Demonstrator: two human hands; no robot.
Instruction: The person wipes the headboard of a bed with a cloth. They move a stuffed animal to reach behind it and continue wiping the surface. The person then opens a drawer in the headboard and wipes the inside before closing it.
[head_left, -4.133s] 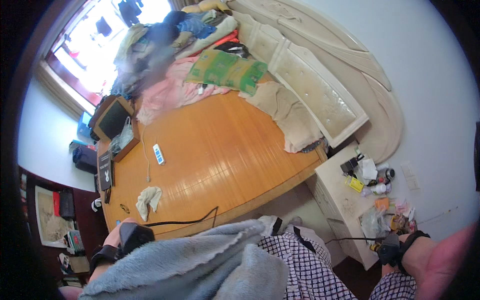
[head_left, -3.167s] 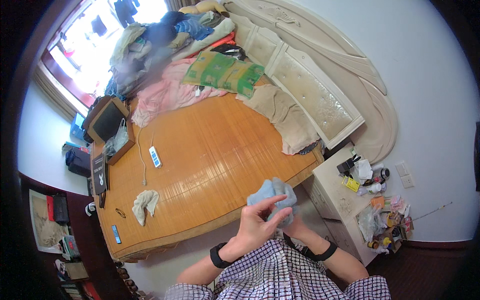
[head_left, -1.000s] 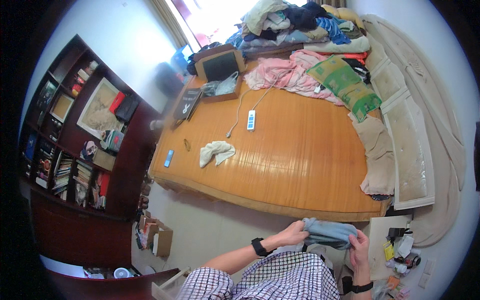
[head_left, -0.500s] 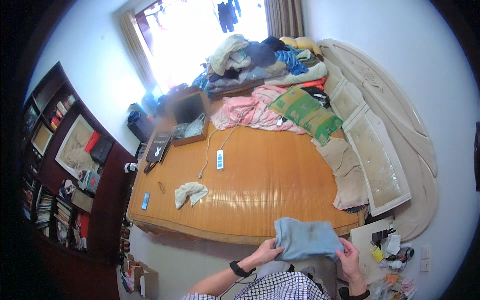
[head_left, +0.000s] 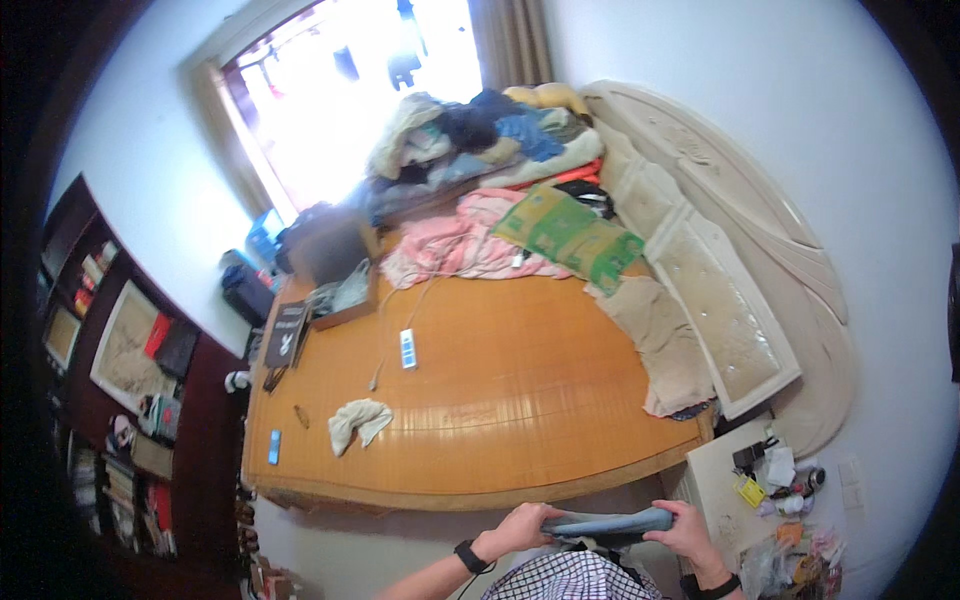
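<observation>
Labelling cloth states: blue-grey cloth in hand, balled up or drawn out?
Drawn out: the blue-grey cloth spans between left hand and right hand as a narrow band. Can't tell whether it's folded.

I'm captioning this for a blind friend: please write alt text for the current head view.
A person's left hand and right hand hold a blue-grey cloth between them in front of a bed. On the bed lie a pale cloth, a power strip and, at the far side, heaped fabrics.

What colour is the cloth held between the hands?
The cloth is greyish blue; it shows best in the head view.
</observation>
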